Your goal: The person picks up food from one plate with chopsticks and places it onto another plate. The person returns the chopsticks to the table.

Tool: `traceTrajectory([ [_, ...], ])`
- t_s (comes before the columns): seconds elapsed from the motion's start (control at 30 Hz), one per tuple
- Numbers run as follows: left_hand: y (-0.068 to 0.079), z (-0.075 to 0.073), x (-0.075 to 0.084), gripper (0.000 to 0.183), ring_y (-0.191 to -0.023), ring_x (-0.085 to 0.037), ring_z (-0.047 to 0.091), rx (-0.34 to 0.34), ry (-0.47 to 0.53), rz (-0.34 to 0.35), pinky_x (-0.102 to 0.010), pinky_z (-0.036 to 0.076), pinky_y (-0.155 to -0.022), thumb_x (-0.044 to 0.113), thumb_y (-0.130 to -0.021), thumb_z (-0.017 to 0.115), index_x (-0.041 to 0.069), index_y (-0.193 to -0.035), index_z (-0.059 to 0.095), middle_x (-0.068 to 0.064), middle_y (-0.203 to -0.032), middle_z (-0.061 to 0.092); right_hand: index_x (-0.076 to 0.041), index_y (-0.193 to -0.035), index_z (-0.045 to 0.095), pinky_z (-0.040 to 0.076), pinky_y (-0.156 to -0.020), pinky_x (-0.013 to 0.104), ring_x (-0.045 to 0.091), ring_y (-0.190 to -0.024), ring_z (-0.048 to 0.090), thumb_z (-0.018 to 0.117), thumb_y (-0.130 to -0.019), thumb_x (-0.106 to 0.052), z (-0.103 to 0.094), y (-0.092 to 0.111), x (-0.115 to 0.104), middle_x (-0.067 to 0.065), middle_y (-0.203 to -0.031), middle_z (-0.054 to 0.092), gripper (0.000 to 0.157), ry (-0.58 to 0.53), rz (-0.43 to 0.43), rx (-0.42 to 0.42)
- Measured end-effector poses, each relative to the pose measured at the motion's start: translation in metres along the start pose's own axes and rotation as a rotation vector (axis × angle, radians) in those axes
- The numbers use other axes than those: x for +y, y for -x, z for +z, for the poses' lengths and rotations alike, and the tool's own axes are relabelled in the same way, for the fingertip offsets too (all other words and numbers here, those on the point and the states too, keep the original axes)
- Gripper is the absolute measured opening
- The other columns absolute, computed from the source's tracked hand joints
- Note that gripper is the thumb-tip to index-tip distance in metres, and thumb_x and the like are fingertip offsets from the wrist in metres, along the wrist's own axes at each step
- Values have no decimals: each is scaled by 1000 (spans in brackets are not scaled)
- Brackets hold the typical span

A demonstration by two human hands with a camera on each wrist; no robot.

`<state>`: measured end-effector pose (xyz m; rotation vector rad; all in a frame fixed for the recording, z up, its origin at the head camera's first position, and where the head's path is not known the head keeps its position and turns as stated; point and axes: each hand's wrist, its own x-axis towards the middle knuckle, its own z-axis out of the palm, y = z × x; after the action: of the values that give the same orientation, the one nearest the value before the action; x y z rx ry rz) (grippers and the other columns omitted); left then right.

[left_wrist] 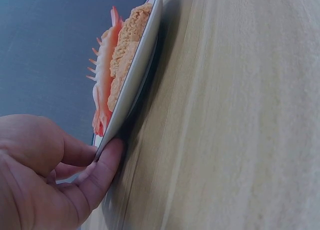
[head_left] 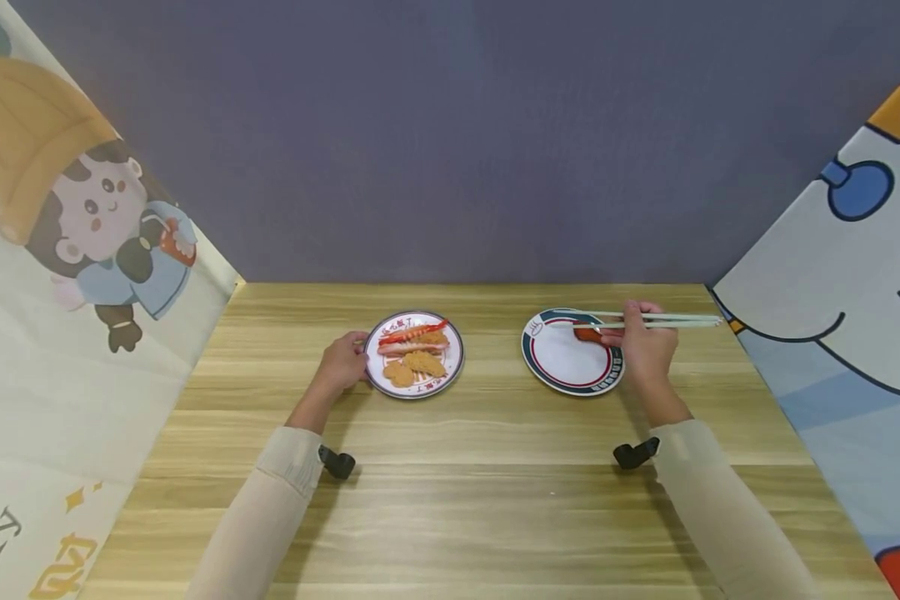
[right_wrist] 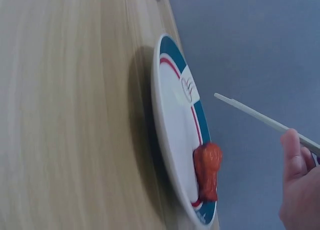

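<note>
My left hand [head_left: 342,362] pinches the rim of a white plate [head_left: 456,343], thumb above and fingers beneath in the left wrist view. On that plate lie a red-and-white shrimp [left_wrist: 104,65] and several golden breaded pieces [head_left: 424,363]. My right hand [head_left: 651,348] holds a pair of pale green chopsticks [head_left: 690,317], their tips pointing left over a second plate [head_left: 566,358] with a dark teal rim and a red ring. A reddish-brown drumstick [right_wrist: 207,170] lies near that plate's edge, apart from the chopsticks in the right wrist view.
Both plates stand on a wood-grain table [head_left: 480,500], with a stretch of tabletop between them. A dark grey-blue panel [head_left: 450,150] rises behind the table. Cartoon-printed sheets [head_left: 45,375] flank it on either side. Black wrist mounts [head_left: 337,462] sit at both cuffs.
</note>
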<state>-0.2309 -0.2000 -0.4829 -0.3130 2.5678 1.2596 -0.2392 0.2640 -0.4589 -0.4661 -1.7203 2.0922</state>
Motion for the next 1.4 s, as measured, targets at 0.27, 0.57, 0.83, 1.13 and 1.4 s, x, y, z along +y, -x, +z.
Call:
traceTrajectory([
  [0.27, -1, 0, -2, 51, -86, -22, 69, 1, 9, 0, -25, 60, -67, 5, -102, 48, 6, -152, 43, -23, -128, 60, -11, -93, 60, 58, -47, 28, 15, -49, 70, 61, -101, -19, -18, -3, 1, 2, -72, 69, 11, 18, -15, 49],
  [0.57, -1, 0, -2, 50, -86, -22, 69, -3, 7, -6, -25, 60, -67, 6, -103, 48, 6, -153, 42, -22, -127, 61, -9, -90, 59, 57, -45, 26, 14, -49, 70, 61, -101, -18, -33, -4, 0, 4, -74, 66, 14, -14, -40, 88],
  [0.83, 1, -1, -1, 50, -87, -22, 68, 4, 19, 2, -24, 59, -67, 5, -102, 48, 5, -153, 43, -22, -126, 60, -9, -90, 60, 55, -42, 25, 13, -48, 70, 61, -101, -17, -40, -4, 3, 5, -75, 67, 14, -4, -85, 93],
  [1.13, 2, 0, 0, 49, -86, -19, 67, 20, -4, 16, -22, 55, -63, 5, -103, 47, 4, -151, 45, -20, -125, 61, -9, -90, 61, 54, -39, 25, 11, -46, 68, 60, -102, -17, -47, -4, 1, 4, -74, 65, 14, 48, -120, 106],
  [1.4, 5, -2, 1, 49, -84, -18, 66, 22, -8, 12, -22, 55, -63, 5, -103, 47, 5, -151, 45, -20, -125, 60, -8, -88, 60, 54, -40, 23, 10, -44, 67, 58, -102, -18, -51, -5, 3, 0, -68, 66, 17, 120, -149, 104],
])
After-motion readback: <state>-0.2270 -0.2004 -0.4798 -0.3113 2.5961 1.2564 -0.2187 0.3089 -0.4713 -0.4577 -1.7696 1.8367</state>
